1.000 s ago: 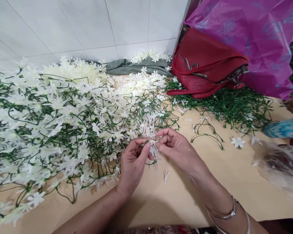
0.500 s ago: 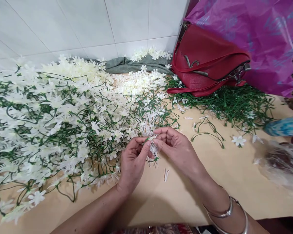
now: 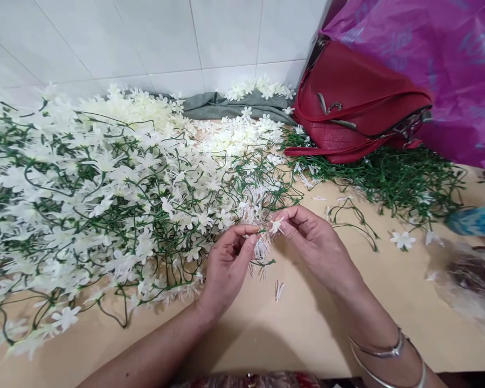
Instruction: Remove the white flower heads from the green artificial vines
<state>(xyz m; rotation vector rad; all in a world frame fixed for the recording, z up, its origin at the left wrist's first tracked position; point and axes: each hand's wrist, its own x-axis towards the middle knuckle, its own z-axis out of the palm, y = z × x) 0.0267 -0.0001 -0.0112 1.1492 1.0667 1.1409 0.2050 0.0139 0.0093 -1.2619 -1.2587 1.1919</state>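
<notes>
Between thumb and forefinger, my left hand [image 3: 231, 264] pinches a thin green stem [image 3: 262, 230], most of it hidden by the fingers. Just right of it, a small white artificial flower [image 3: 276, 225] is pinched in the closed fingertips of my right hand [image 3: 317, 245]. The flower and the stem tip are close; I cannot tell whether they touch. Below and behind the fingers lie loose white stamens [image 3: 262, 248] on the table. To the left spreads a large heap of white artificial flowers on green stems [image 3: 117, 199].
A red handbag [image 3: 359, 102] rests on a pile of green stems [image 3: 412, 175] at the back right, beside a purple plastic bag [image 3: 456, 70]. Loose white blossoms [image 3: 242, 134] lie near the tiled wall. A single flower [image 3: 402, 240] and a clear plastic bag [image 3: 469, 275] lie on the right.
My right hand has moved slightly right, away from my left, with the white flower now showing at its fingertips. The whole view has shifted a little.
</notes>
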